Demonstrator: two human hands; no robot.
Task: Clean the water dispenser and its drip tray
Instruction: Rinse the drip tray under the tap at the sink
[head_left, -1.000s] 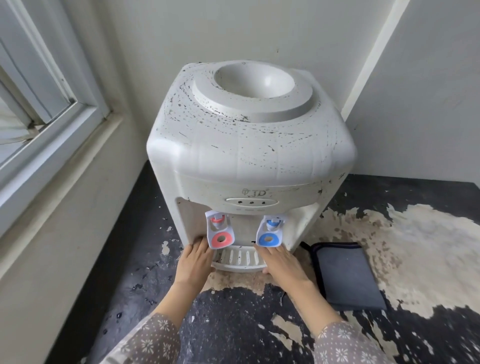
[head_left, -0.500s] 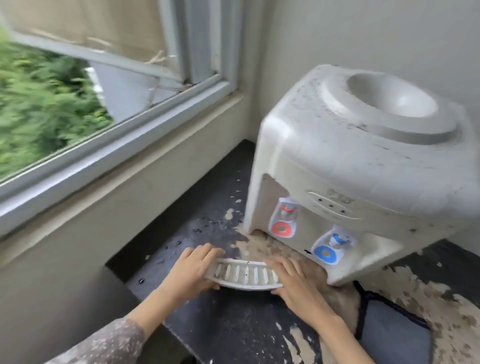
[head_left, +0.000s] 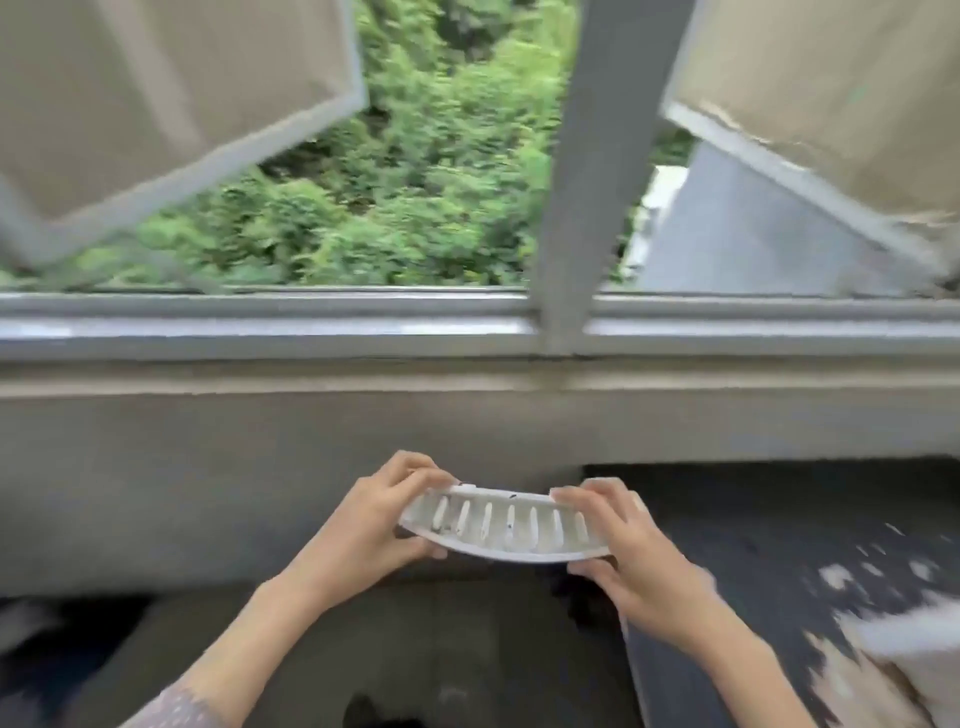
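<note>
Now, your left hand (head_left: 363, 525) has the drip tray (head_left: 501, 526) by its left end, fingers curled over the far edge and thumb pressed under the near rim, and your right hand (head_left: 631, 551) clamps the other end the same way, so the tray hangs between the two grips, clear of any surface and tilted a little with its slotted top facing you. Keep it close to level as you carry it: any water under the grille would likely run toward the lower end and over your fingers. Dark specks sit in the slots between your hands, so, as I judge it, the step here is to tip or shake the dirt out, and that goes best with both ends held firm and the slotted face turned away from you. Beyond your grips stands a pale wall (head_left: 260, 467) under a grey window sill (head_left: 311, 332), with the sashes swung outward onto green foliage (head_left: 441, 182). To the right of your right hand runs a dark, worn surface (head_left: 805, 545) with pale peeled patches. The dispenser itself is out of view. The edges of the picture are blurred, so finer detail there cannot be made out.
</note>
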